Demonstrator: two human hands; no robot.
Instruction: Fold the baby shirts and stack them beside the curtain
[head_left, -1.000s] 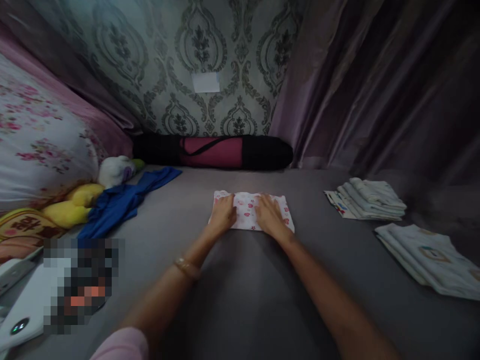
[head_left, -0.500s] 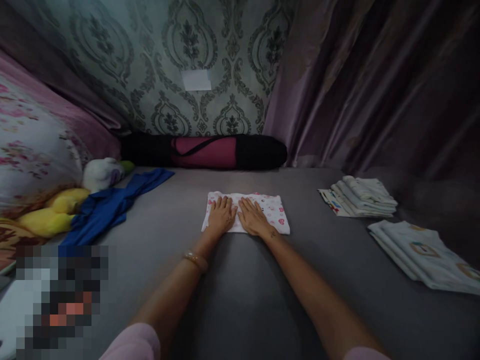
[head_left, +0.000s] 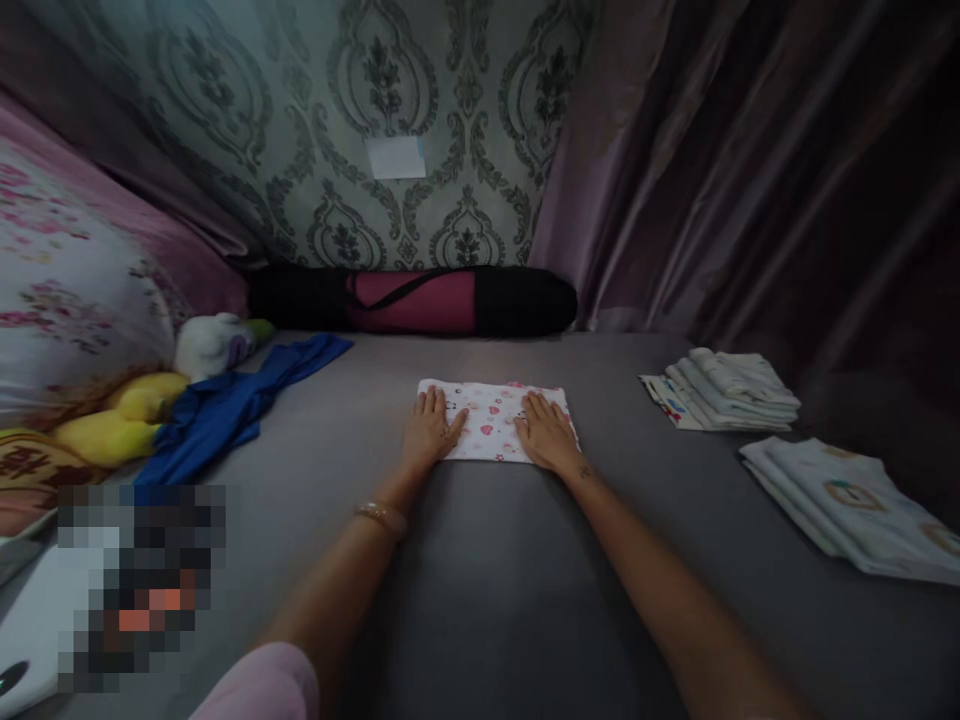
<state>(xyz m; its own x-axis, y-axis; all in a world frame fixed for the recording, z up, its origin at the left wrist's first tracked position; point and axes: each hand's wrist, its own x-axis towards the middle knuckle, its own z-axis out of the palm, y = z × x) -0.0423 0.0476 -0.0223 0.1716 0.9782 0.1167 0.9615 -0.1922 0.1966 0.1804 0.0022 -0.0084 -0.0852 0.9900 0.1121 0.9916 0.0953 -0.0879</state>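
A folded white cloth (head_left: 491, 425) with pink and red prints lies flat on the grey sheet (head_left: 480, 560), in the middle of the view. On its left end rests my left hand (head_left: 433, 428), palm down with the fingers extended. My right hand (head_left: 549, 430) lies palm down on the right end, its fingers spread. Both hands press on top of the cloth without gripping it, and its printed middle shows between them.
Folded pale cloths (head_left: 735, 390) are stacked at the right, with another folded cloth (head_left: 855, 510) nearer. Behind lies a long black and pink bag (head_left: 412, 302). On the left are a blue garment (head_left: 225, 405), a yellow plush toy (head_left: 112, 435) and a white plush toy (head_left: 206, 345).
My hands have moved apart from the middle of the cloth, the left one to the left and the right one to the right. The view has shifted slightly.
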